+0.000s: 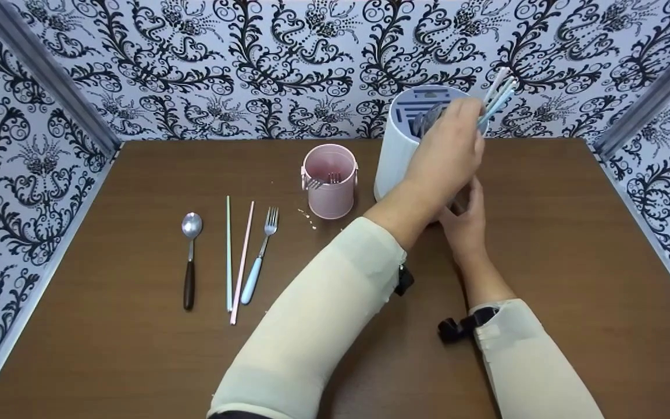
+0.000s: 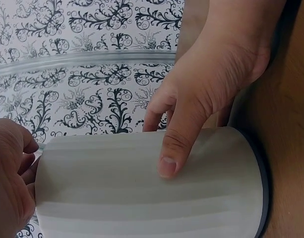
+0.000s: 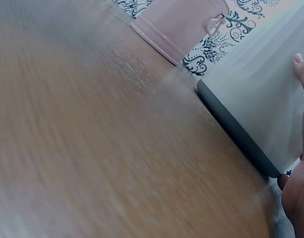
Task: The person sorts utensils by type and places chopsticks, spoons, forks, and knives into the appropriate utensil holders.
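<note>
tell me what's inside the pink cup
Fork tines show at the mouth of the pink cup. The cup's own side covers its bottom and lower inside, so whatever sits deeper cannot be seen.

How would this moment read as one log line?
left hand: at white container top, hold unclear | right hand: grips container's side | pink bucket: forks inside | table: spoon, fork, two chopsticks
</note>
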Demonstrator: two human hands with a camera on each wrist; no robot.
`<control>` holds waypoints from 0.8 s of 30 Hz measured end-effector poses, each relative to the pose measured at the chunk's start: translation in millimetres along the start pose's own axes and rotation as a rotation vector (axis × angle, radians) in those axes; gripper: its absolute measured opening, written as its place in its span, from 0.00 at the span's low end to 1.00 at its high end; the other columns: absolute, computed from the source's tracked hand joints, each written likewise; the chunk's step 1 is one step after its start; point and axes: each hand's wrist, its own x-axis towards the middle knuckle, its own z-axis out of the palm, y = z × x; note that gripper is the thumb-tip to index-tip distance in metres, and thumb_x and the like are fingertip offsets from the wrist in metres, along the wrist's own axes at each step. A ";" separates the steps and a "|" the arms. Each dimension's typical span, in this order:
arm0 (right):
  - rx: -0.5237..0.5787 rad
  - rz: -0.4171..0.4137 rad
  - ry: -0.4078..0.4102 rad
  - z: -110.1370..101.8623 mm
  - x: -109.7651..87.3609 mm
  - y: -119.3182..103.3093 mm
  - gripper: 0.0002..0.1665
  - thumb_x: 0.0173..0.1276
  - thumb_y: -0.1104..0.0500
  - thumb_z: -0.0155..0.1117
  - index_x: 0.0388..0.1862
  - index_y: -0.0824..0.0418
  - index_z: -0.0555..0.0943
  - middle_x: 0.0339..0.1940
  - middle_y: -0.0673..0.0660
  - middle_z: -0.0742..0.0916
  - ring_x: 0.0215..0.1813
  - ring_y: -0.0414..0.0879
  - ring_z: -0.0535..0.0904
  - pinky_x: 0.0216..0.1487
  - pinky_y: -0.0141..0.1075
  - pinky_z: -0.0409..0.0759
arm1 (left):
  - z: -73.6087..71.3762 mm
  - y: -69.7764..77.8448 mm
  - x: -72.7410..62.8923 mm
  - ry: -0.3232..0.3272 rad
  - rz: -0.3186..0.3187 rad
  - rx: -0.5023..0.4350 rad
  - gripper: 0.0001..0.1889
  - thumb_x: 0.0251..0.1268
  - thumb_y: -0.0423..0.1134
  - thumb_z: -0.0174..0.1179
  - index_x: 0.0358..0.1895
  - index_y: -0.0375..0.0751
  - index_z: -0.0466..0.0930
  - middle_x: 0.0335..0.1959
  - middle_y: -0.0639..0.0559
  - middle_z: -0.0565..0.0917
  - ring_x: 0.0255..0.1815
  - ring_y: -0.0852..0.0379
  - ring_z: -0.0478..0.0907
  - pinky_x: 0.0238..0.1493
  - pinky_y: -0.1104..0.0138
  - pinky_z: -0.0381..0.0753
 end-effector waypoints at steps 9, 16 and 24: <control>0.008 0.001 -0.006 0.2 0.1 0.9 0.48 0.69 0.68 0.68 0.83 0.51 0.59 0.74 0.54 0.75 0.73 0.47 0.72 0.75 0.46 0.70 | -0.1 -0.6 -5.9 0.032 0.051 0.010 0.15 0.79 0.35 0.50 0.64 0.41 0.71 0.57 0.51 0.78 0.59 0.59 0.77 0.66 0.77 0.73; -0.013 0.005 0.006 0.8 0.6 -2.2 0.46 0.67 0.69 0.68 0.81 0.52 0.61 0.70 0.52 0.77 0.70 0.44 0.74 0.67 0.33 0.74 | 1.1 -3.3 -17.1 0.120 0.106 -0.009 0.13 0.78 0.34 0.52 0.60 0.39 0.75 0.54 0.50 0.79 0.56 0.55 0.77 0.65 0.72 0.75; -0.072 0.012 0.035 0.3 3.1 -1.8 0.46 0.67 0.66 0.67 0.81 0.53 0.61 0.73 0.52 0.74 0.68 0.42 0.71 0.70 0.32 0.71 | 6.3 -7.0 -36.4 0.220 0.157 -0.033 0.13 0.76 0.33 0.54 0.58 0.38 0.78 0.50 0.49 0.81 0.52 0.55 0.77 0.60 0.72 0.77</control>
